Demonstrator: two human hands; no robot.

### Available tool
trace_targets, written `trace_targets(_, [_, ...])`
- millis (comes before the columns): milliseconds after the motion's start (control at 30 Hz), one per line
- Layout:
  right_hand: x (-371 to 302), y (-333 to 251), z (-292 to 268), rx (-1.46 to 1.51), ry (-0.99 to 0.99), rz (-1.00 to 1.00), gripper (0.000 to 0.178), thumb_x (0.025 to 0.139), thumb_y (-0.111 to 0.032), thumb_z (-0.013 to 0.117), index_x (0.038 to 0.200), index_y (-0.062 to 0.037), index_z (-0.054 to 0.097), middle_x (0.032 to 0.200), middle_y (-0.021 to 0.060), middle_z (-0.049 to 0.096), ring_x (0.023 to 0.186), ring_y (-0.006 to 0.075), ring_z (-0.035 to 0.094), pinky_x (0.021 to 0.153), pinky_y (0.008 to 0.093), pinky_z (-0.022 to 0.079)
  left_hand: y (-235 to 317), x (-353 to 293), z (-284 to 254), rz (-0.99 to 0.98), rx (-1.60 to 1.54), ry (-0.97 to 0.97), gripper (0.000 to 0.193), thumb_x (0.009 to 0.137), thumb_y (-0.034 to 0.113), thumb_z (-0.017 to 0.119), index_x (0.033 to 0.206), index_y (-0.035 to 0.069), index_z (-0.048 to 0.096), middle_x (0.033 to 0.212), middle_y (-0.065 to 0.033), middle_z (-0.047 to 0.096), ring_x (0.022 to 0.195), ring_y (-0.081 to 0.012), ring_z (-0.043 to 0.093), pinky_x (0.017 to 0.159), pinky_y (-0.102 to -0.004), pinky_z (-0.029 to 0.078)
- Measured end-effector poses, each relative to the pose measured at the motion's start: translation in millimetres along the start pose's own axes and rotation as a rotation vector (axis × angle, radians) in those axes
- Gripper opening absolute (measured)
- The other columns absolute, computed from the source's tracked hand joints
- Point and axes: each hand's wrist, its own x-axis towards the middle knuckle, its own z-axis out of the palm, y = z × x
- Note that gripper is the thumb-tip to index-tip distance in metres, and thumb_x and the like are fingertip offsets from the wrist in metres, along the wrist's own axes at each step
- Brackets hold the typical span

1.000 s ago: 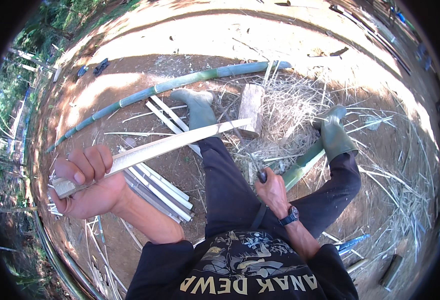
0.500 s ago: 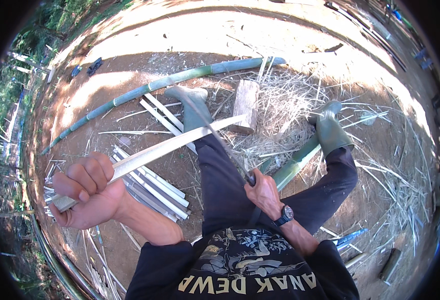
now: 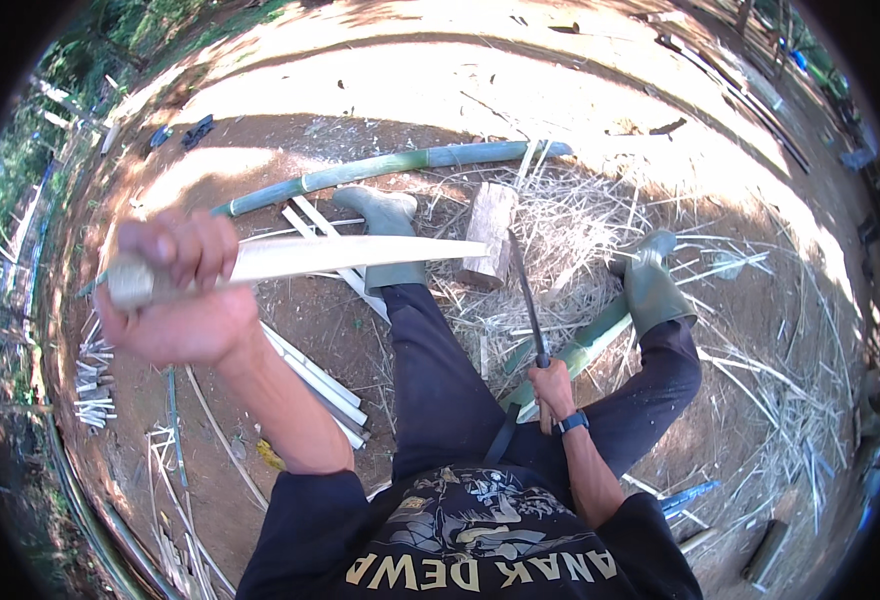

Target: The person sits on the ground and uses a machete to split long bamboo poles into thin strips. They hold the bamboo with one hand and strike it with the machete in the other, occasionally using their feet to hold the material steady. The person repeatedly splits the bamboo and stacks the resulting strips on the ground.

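My left hand (image 3: 185, 325) is wrapped round the thick end of a pale split bamboo slat (image 3: 330, 253), raised on the left. The slat points right, nearly level, and its tapered tip shows in front of a short wooden block (image 3: 492, 222); whether they touch I cannot tell. In my right hand (image 3: 552, 388), fingers closed on the handle, is a machete (image 3: 527, 300). Its dark blade points up and away, apart from the slat, with its tip beside the block.
My boots (image 3: 390, 212) stand either side of the block and a heap of shavings (image 3: 585, 235). Beyond lies a long green bamboo pole (image 3: 370, 170). A green bamboo length (image 3: 590, 345) rests by my right leg. Split strips (image 3: 322, 385) lie at left on the dirt.
The machete has swung away from the slat, its tip moving right to beside the block. My left hand has risen, and the slat has turned closer to level.
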Motion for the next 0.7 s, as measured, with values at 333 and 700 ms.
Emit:
trace_targets(333, [11.1, 20.2, -15.8, 0.591, 0.024, 0.165, 0.009, 0.076, -0.005, 0.055, 0.07, 0.001, 0.053, 0.058, 0.0065, 0.048, 0.043, 0.0178, 0.048, 0.038, 0.0344, 0.042, -187.0, 65.7, 38.3, -0.13, 0.488, 0.019, 0.097, 0.082, 0.064, 0.06, 0.136, -0.004, 0.016, 0.118, -0.0193, 0.051, 0.112, -0.0266, 0.054, 0.092, -0.0397, 0.045])
trace_targets(700, [-3.6, 1.7, -17.0, 0.643, -0.05, 0.078, 0.015, 0.084, -0.015, 0.062, 0.08, -0.0036, 0.052, 0.06, 0.0038, 0.047, 0.045, 0.0162, 0.048, 0.041, 0.0329, 0.043, -355.9, -71.4, 7.0, -0.514, 0.826, -0.026, 0.019, 0.099, 0.015, 0.048, 0.109, -0.001, 0.05, 0.077, -0.0136, 0.067, 0.076, -0.0262, 0.068, 0.067, -0.0416, 0.052])
